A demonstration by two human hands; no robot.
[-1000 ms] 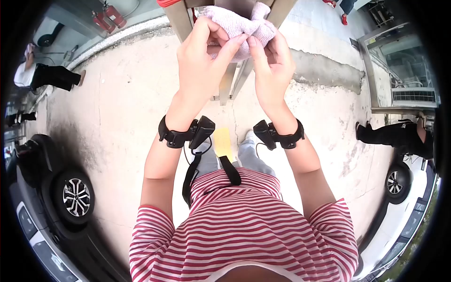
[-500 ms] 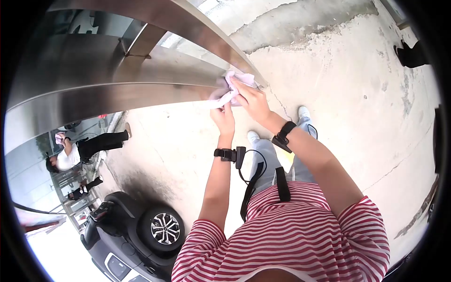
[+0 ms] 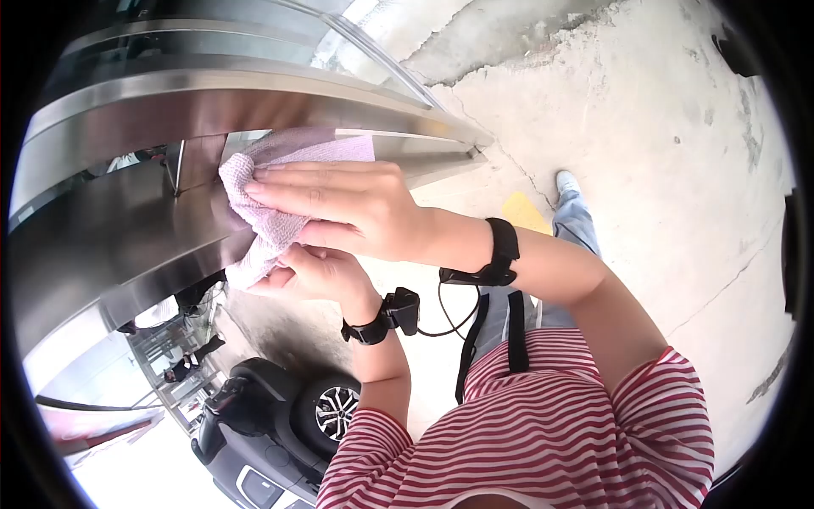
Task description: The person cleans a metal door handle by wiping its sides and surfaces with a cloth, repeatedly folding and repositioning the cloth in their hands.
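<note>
A light purple cloth (image 3: 284, 225) is bunched between my two hands, against the shiny metal frame (image 3: 110, 229). My right hand (image 3: 348, 204) lies over the cloth with its fingers stretched to the left, pressing it. Below it, my left hand (image 3: 314, 273) pinches the cloth's lower end between thumb and fingers. One flap of the cloth spreads to the upper right, beside a gap in the frame. Each wrist wears a black strap with a small device.
A dark car (image 3: 271, 424) with a silver-spoked wheel stands at the lower left. Other people show small behind the frame at the left, and a dark-clothed person's leg (image 3: 736, 51) is at the upper right. A yellow patch (image 3: 526, 212) marks the concrete floor.
The view has turned toward the metal frame. Both hands have moved left along it with the cloth, and my right hand now lies flatter over the cloth.
</note>
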